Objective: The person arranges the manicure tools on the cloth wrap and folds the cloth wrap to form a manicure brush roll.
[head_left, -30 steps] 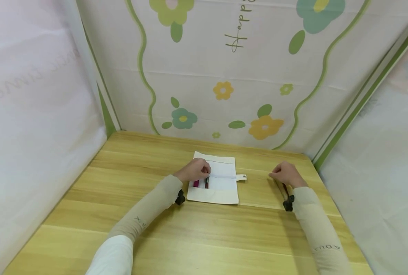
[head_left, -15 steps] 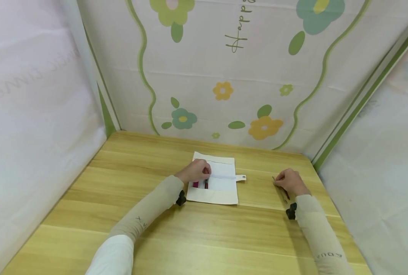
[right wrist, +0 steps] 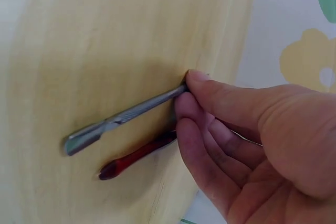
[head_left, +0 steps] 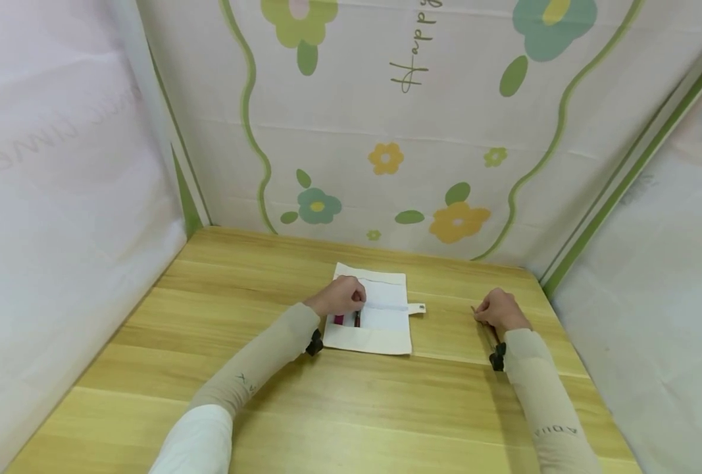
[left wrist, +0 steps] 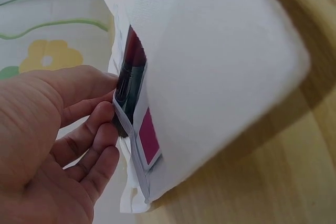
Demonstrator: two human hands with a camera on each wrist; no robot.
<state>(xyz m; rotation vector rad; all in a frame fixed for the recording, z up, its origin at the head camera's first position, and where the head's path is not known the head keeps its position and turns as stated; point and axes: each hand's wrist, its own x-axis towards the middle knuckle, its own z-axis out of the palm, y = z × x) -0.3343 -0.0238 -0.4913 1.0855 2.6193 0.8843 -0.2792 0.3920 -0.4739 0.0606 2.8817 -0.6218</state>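
Observation:
A white fabric case [head_left: 380, 339] lies unfolded on the wooden table, its strap pointing right. At the case's left side, my left hand [head_left: 340, 295] pinches a dark brush [left wrist: 130, 80] with a red handle, beside the raised edge of the inner lining. Part of the brush sits inside the pocket, near a magenta item [left wrist: 149, 137]. To the right of the case, my right hand [head_left: 501, 309] holds a silver cuticle pusher [right wrist: 136, 111] by one end between thumb and fingertips. Below it is a dark red glossy handle [right wrist: 136, 156]; my fingers hide its other end.
The wooden table [head_left: 303, 408] meets a white floral cloth wall [head_left: 333, 131] behind the case. More cloth walls stand at the left [head_left: 72, 217] and right [head_left: 652, 289]. The case's snap strap [head_left: 417, 309] reaches toward the right hand.
My right hand has moved slightly right and down, with the metal pusher in its fingers. My left hand stays in place at the case and brush.

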